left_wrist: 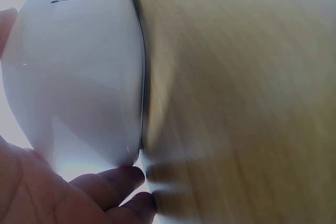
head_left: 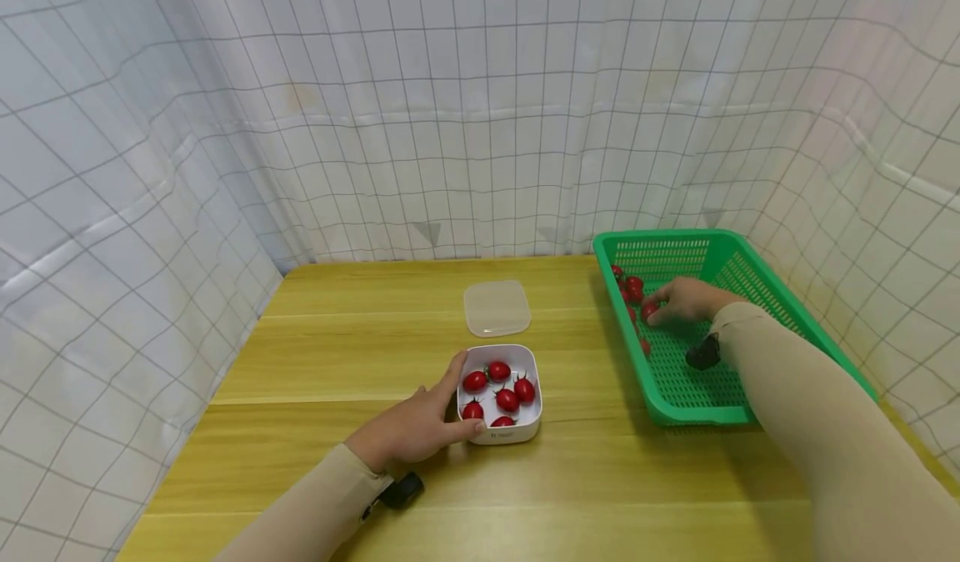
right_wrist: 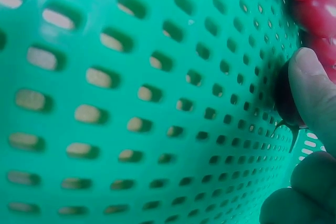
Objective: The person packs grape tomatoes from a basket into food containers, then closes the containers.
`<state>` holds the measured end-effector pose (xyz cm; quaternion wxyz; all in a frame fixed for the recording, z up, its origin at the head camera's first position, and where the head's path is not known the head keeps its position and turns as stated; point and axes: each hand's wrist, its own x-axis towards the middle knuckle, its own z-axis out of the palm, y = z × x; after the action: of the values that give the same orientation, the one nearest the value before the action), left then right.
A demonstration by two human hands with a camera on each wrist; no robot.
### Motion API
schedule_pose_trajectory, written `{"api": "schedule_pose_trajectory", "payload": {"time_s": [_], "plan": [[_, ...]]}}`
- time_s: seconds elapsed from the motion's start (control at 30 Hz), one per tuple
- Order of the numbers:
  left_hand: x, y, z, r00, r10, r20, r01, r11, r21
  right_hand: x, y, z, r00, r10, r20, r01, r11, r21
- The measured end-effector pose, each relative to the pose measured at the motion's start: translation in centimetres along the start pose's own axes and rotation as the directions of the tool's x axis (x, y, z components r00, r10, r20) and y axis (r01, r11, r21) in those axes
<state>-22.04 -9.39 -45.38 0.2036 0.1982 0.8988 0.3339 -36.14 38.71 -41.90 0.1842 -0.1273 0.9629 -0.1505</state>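
My left hand [head_left: 416, 424] grips the near left corner of a small white container [head_left: 517, 435], thumb at the front rim and fingers along its side. Several red cherry tomatoes [head_left: 507, 400] with green stems lie inside it. In the left wrist view, fingertips [left_wrist: 128, 177] touch the container's wall low down, near the tabletop. Inside the green basket [head_left: 663, 410], my right hand [head_left: 693, 299] pinches a cherry tomato [head_left: 649, 311] near the left wall. The right wrist view shows the thumb [right_wrist: 310, 69] on this tomato, its stem hanging below; more tomatoes [right_wrist: 315, 11] sit beyond.
A translucent square lid [head_left: 497, 308] lies flat on the wooden table [head_left: 330, 328], behind the white container. Loose tomatoes [head_left: 633, 285] line the basket's left side. A white grid-patterned curtain [head_left: 450, 112] surrounds the table at the back and sides.
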Motion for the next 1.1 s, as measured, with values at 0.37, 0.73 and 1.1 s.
{"api": "schedule_pose_trajectory", "payload": {"time_s": [0.37, 0.73, 1.1], "plan": [[-0.15, 0.17, 0.02, 1.000, 0.010, -0.006, -0.010, 1.000, -0.001, -0.14, -0.06, 0.05, 1.000, -0.010, -0.001, 0.010, 1.000, -0.018], [-0.14, 0.19, 0.12, 1.000, -0.017, -0.013, 0.017, 1.000, 0.023, -0.30, -0.32, -0.04, 1.000, -0.008, 0.007, 0.009, 0.999, -0.031], [-0.18, 0.26, 0.12, 1.000, -0.030, -0.004, 0.030, 0.999, 0.015, -0.20, 0.22, -0.12, 0.999, -0.036, -0.001, 0.036, 0.999, -0.016]]}}
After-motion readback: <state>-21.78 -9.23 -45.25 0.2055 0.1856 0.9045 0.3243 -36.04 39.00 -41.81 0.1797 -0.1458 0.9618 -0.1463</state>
